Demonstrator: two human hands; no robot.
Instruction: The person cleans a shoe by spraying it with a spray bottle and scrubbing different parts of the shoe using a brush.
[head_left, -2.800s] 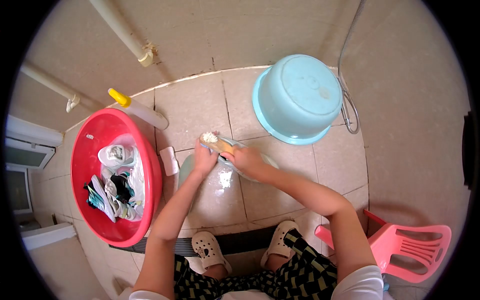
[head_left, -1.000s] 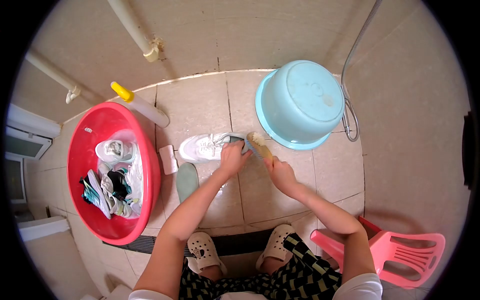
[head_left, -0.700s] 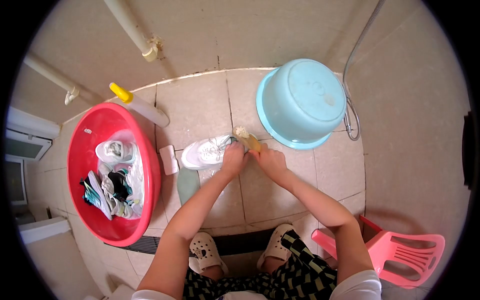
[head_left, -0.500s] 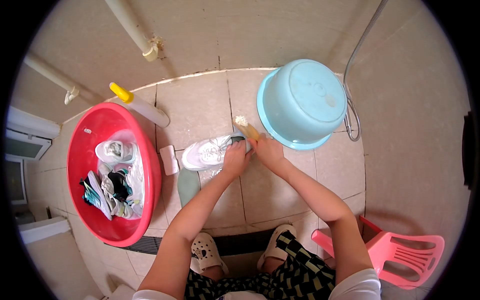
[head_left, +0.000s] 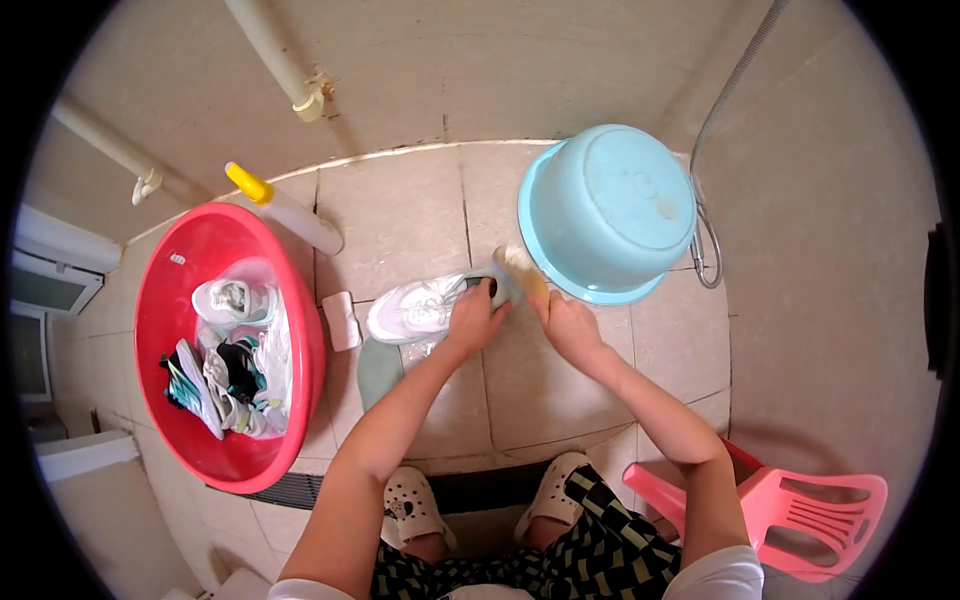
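The white lace-up sneaker point(head_left: 415, 305) lay sole-down on the tiled floor point(head_left: 560, 390), toe toward the red basin point(head_left: 306, 370) and heel toward the upturned light-blue basin point(head_left: 635, 190). It was probably light, with a soft upper that would give under pressure and a stiffer rubber sole; the shine on the tiles beside it suggested wet, slippery going, though nothing about it looked fragile. The collar and heel seemed the surest place to take hold, since fingers could hook inside the opening, and there the left hand point(head_left: 478, 318) was closed on it. The right hand point(head_left: 572, 330) was wrapped around the handle of a wooden scrub brush point(head_left: 532, 274), whose head stood at the heel; whether the bristles touched the shoe could not be told. Just below the toe lay a grey-green insole point(head_left: 380, 370), partly hidden by the left forearm, and near the toe a small white pad or bar point(head_left: 341, 321). Farther out, more shoes point(head_left: 232, 302) sat in the red basin, with a yellow-capped bottle point(head_left: 300, 222) behind it. Compared with half a second earlier, the brush and right hand had shifted rightward, leaving a clear gap between the two hands where they had nearly met, while the sneaker and left hand had barely changed place.
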